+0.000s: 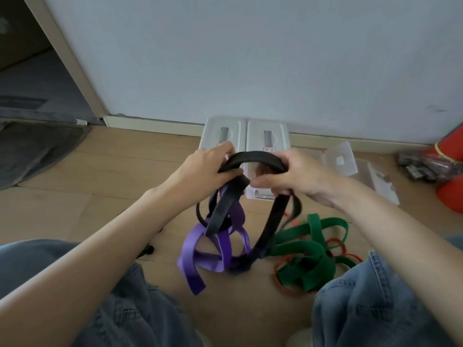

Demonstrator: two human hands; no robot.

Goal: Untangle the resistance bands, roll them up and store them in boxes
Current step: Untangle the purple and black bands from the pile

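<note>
Pale wood floor [82,201] runs up to a white wall, and the person sits on it with knees apart, the bands heaped between them.

Farthest left of the tangle is the purple band [193,249], a broad flat strap whose loops sag to the floor and fold over themselves; it looks soft, limp and light, likely a little grippy as rubber tends to be. Above it the left hand [208,169] has its fingers curled round one end of an arch of the black band [255,157], held up off the floor. The black band is threaded through the purple loops lower down, so pulling hard would probably only tighten the snarl. The better hold seems to be on a flat stretch just beside a crossing, feeding one loop back through.

Behind the hands, two closed clear boxes [266,136] stand side by side against the wall. The right hand [298,176] grips the arch's other end, fingers closed on the strap. Right of that, the green band [310,256] lies on the floor knotted with thin red bands [283,284], and an open clear box [345,156] sits beyond.
</note>
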